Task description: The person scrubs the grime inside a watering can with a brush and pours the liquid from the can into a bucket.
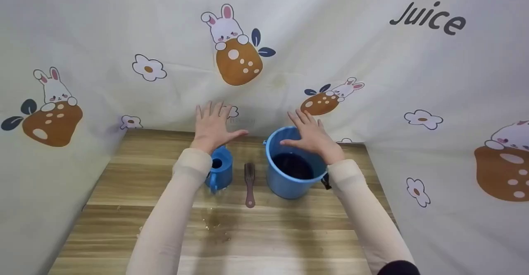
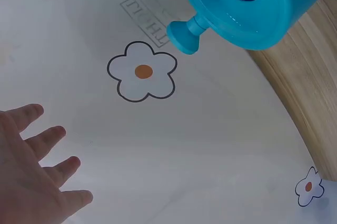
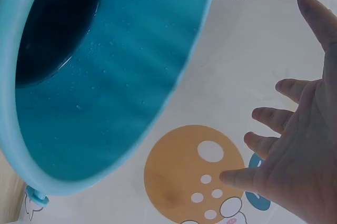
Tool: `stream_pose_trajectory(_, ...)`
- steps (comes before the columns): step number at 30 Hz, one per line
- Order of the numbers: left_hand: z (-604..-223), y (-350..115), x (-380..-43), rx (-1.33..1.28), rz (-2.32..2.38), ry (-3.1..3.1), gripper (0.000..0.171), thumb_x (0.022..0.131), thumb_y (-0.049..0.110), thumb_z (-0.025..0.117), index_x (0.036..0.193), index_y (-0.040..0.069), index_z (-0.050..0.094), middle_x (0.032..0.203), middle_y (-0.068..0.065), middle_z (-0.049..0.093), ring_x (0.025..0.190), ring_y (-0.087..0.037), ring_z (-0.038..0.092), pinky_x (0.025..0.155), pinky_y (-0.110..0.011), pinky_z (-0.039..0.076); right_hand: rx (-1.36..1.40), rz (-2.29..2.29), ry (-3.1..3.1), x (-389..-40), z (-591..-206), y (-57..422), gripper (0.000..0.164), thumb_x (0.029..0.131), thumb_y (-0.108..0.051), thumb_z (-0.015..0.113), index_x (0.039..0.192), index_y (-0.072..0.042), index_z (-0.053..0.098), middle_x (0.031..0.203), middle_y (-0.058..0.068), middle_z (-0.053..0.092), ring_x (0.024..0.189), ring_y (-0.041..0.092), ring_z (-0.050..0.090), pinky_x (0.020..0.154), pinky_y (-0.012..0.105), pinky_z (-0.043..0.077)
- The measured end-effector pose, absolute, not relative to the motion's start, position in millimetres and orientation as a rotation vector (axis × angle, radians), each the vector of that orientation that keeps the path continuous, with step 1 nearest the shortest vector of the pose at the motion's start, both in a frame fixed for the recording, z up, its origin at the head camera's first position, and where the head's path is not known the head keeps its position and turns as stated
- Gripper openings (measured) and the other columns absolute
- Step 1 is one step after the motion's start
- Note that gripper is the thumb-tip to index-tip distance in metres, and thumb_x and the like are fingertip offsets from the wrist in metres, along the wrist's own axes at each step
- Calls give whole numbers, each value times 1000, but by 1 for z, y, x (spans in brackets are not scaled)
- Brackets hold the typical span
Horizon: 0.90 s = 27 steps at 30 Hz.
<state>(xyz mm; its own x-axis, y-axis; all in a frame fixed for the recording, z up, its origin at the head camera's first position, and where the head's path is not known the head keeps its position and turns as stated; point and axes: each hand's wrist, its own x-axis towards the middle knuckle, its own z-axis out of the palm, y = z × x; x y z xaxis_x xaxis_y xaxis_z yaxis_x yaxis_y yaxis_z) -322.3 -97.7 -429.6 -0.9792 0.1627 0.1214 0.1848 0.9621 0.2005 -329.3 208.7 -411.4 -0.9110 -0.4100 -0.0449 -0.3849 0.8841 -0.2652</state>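
Note:
My left hand [image 1: 211, 129] hovers above and behind a blue watering can [image 1: 223, 169], its fingers straight and spread. The can's short spout [image 2: 185, 34] with a flared end shows in the left wrist view. Over the right side of a blue bucket [image 1: 285, 187] is my right hand [image 1: 313, 137], fingers also spread, holding nothing. Dark-looking liquid [image 3: 55, 29] lies in the bucket, and droplets cling to its inner wall. Between the can and the bucket lies a brown long-handled tool [image 1: 249, 188] with a dark ridged head, like a brush or small fork.
All of this stands on a wood-grain tabletop [image 1: 161, 221]. A pale cloth [image 1: 173, 27] printed with rabbits and flowers rises behind and along both sides. Small crumbs and wet-looking spots [image 1: 213, 225] dot the table in front of the can.

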Motion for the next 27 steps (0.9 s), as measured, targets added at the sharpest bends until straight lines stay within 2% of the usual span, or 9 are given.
stream_pose_trajectory(10,-425,-105,-313,-300,-383,-2989,95,84,77,54,153,15,36,160,-17,32,149,-43,24,121,-63,11,-686,-408,2933,-320,-407,202,96,86,-62,68,159,-20,22,166,12,19,154,38,13,122,61,14)
stream_pose_trajectory(16,-425,-111,-308,-324,-353,-2992,90,86,76,54,151,14,41,158,-16,36,146,-41,31,120,-60,20,-741,-404,2924,-316,-406,196,95,85,-59,70,159,-21,23,165,11,24,153,37,18,122,56,19)
stream_pose_trajectory(23,-427,-118,-302,-351,-336,-3007,80,88,68,58,144,12,51,153,-16,44,144,-38,36,120,-56,24,-815,-441,2896,-310,-407,191,90,87,-52,72,157,-16,28,162,13,30,150,34,28,120,51,27)
stream_pose_trajectory(27,-427,-120,-298,-356,-325,-3030,76,90,65,60,144,12,52,152,-15,46,143,-37,38,120,-55,25,-838,-426,2884,-306,-407,188,88,89,-53,70,157,-16,29,161,13,33,149,33,31,120,49,30)
